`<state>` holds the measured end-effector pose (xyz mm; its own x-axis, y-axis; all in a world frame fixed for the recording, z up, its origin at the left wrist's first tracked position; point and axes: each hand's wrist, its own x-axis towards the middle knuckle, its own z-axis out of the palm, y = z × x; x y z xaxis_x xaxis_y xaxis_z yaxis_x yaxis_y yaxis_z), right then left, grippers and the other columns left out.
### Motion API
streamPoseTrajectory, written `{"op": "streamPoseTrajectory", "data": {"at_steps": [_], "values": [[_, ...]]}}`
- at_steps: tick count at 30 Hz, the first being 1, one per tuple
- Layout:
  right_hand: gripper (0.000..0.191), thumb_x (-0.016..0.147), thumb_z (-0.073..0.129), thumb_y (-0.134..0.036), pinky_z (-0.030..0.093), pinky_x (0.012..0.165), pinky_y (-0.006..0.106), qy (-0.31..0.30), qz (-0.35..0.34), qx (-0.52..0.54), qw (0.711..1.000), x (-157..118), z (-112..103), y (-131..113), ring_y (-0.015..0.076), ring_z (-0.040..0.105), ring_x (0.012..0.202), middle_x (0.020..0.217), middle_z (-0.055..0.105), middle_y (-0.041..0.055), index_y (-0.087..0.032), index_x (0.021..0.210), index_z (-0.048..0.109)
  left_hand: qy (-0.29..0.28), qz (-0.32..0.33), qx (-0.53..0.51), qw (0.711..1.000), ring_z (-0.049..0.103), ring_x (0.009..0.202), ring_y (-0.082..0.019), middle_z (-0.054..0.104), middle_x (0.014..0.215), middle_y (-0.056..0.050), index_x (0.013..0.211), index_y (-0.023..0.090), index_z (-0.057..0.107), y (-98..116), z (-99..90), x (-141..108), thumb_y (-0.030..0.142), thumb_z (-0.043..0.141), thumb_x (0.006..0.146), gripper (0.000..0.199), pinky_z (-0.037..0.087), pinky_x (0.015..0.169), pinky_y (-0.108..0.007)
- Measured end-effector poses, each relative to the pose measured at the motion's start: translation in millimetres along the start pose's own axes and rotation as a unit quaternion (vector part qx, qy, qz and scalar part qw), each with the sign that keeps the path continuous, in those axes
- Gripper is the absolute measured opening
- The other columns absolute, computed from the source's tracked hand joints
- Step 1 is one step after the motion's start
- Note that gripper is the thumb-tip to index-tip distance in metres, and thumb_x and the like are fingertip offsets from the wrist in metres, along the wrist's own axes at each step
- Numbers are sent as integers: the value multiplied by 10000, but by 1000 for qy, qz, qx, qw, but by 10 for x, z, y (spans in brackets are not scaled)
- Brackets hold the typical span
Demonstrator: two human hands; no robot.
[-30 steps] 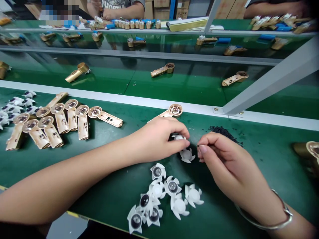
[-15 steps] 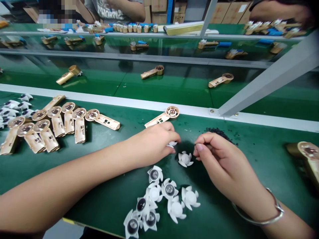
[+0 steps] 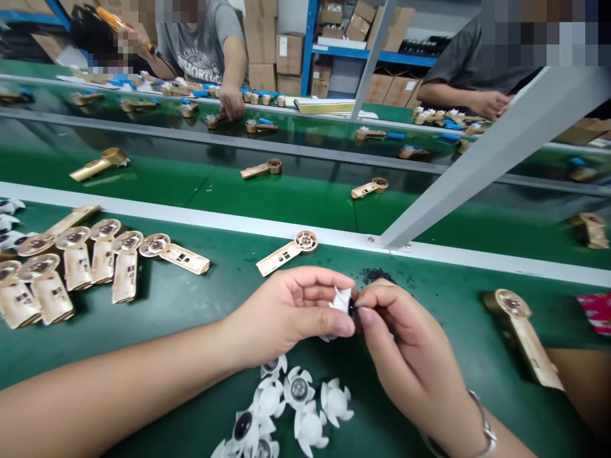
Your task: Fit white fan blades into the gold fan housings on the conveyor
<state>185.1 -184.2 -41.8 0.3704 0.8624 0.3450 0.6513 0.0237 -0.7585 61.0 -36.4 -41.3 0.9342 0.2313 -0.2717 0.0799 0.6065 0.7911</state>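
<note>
My left hand [image 3: 291, 308] holds a small white fan blade [image 3: 340, 300] between thumb and fingers, its dark hub turned to the right. Against that hub are the pinched fingertips of my right hand [image 3: 410, 346], with a small black piece between them, mostly hidden. Just behind the right hand lies a heap of tiny black pieces [image 3: 377, 275]. Several more white fan blades [image 3: 310, 427] rest on the green table below my hands, some with the hollow hub upward. Beyond my left hand is a gold fan housing half [image 3: 279, 257].
More gold housings [image 3: 125, 267] are grouped at the left, and another housing [image 3: 522, 324] lies at right. A slanted grey post [image 3: 472, 159] rises from the table's white edge strip [image 3: 229, 219]. Past it, a green conveyor [image 3: 200, 184] carries housings. Two people work across it.
My left hand has lifted the fan blade and turned its hub sideways. My right hand has come in against it. The view has tilted up and shifted right; a person's hand now reaches onto the far line.
</note>
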Motion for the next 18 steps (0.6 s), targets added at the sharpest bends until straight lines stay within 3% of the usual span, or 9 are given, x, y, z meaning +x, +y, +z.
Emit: {"op": "streamPoseTrajectory", "data": {"at_steps": [6, 18], "values": [[118, 933, 513, -131, 448, 642, 235, -4, -25, -52, 998, -14, -38, 8, 120, 559, 735, 855, 574, -4, -243, 965, 532, -15, -6, -41, 999, 696, 741, -90, 738, 848, -6, 992, 165, 672, -18, 23, -12, 69, 870, 639, 416, 539, 750, -229], [114, 928, 529, -148, 467, 602, 228, 5, -42, -91, 995, 12, -6, -21, 117, 591, 678, 793, 608, -8, -252, 888, 556, 7, 16, 4, 1000, 690, 755, -101, 733, 802, -5, 951, 157, 671, -36, 6, -29, 70, 895, 581, 441, 548, 794, -259]]}}
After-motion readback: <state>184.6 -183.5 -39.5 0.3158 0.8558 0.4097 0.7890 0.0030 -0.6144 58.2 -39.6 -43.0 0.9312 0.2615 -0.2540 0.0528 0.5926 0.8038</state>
